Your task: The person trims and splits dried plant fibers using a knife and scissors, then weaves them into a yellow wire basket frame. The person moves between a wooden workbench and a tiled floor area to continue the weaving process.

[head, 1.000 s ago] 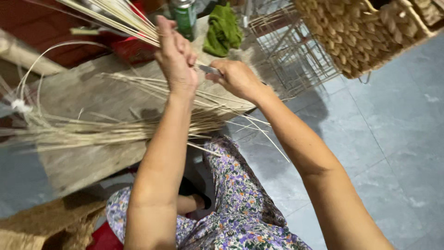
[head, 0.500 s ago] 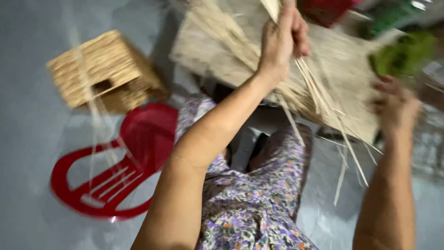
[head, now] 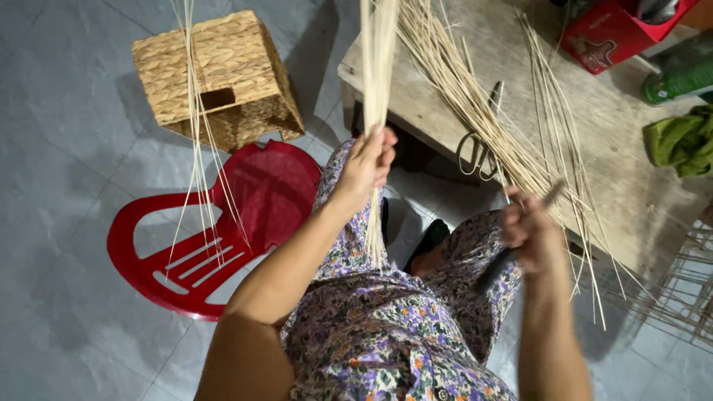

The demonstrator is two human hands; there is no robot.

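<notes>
A bundle of pale, thin straw-coloured reed strands [head: 377,67] stands upright in my left hand [head: 367,165], fingers wrapped tight around it, the lower ends hanging down to my lap in its flowered purple fabric [head: 386,327]. Half a second ago that hand held the strands high over the bench with my right hand well off to the side; a second ago both hands worked close together over the strands lying flat. Now the bundle has been lifted clear of the rest and drawn toward me, so I judge it a batch picked out and separated from the pile.

From this one head view, my right hand [head: 529,234] is closed around a slim dark tool handle [head: 512,252], apart from the left; it is blurred, so I cannot tell what kind of tool. The remaining loose pale reeds [head: 475,111] fan across the worn wooden bench [head: 616,141], beside a pair of metal scissors [head: 479,148]. A green cloth [head: 682,142] lies at the bench's far edge. On the grey floor sit a red plastic chair [head: 223,238] and a woven straw box basket [head: 215,74].
</notes>
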